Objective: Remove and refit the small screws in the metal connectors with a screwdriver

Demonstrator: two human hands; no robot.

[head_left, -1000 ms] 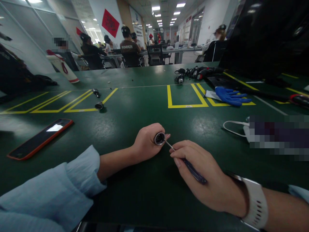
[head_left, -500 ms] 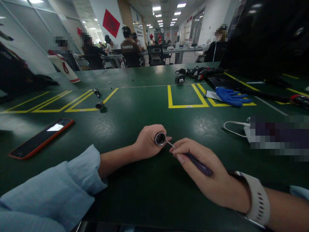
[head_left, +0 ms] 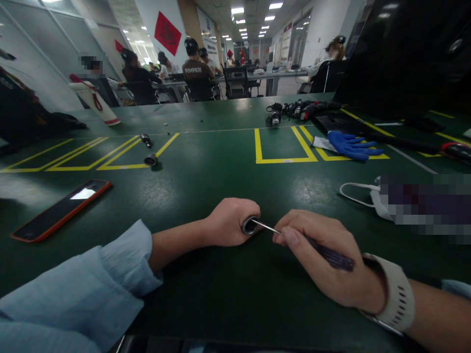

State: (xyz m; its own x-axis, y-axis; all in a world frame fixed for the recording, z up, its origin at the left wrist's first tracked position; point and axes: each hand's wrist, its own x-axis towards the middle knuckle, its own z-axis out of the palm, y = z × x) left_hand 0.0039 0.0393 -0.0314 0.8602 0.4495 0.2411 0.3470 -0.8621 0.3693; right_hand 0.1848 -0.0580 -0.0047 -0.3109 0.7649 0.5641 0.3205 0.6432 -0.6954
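Note:
My left hand (head_left: 231, 221) is closed round a small round metal part (head_left: 250, 225), whose hollow, ringed end faces me and to the right. Most of that part is hidden inside the fist. In my right hand (head_left: 320, 255) is a screwdriver (head_left: 333, 256) with a dark purple handle and a thin metal shaft. The shaft points left, and its tip is at the opening of the metal part; how deep it reaches I cannot tell. Both hands are above the green table (head_left: 206, 294).
A phone in an orange case (head_left: 61, 211) lies at left. Two small metal pieces, one a dark ring (head_left: 150, 160), rest by yellow tape. Further right are a blue glove (head_left: 351, 144), a white strap (head_left: 356, 185) and a cluster of dark metal parts (head_left: 274, 119). People sit at desks beyond.
My left hand has turned and dipped slightly, so the part's opening faces more to the right. My right hand has shifted right with the screwdriver, whose tip now meets the opening.

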